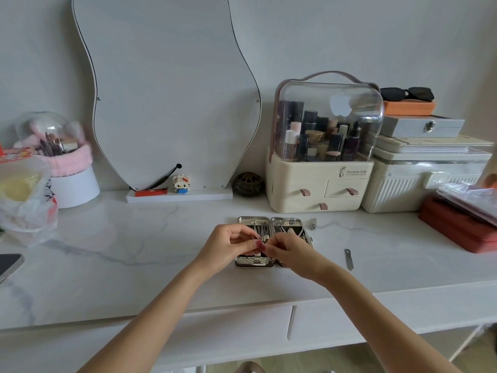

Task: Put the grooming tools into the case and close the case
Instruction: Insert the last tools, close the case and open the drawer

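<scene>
"Serious Life" stands in dark script on the cream front of the cosmetics organizer [320,179], at about two o'clock from the open case [254,220], beside a small figure logo. A line of finer print beneath it is too small to read. Red print on the plastic bag [29,211] at nine o'clock is illegible.

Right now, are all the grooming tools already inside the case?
No, a flat metal tool and a small clipper lie on the table to the right of the open case.
</scene>
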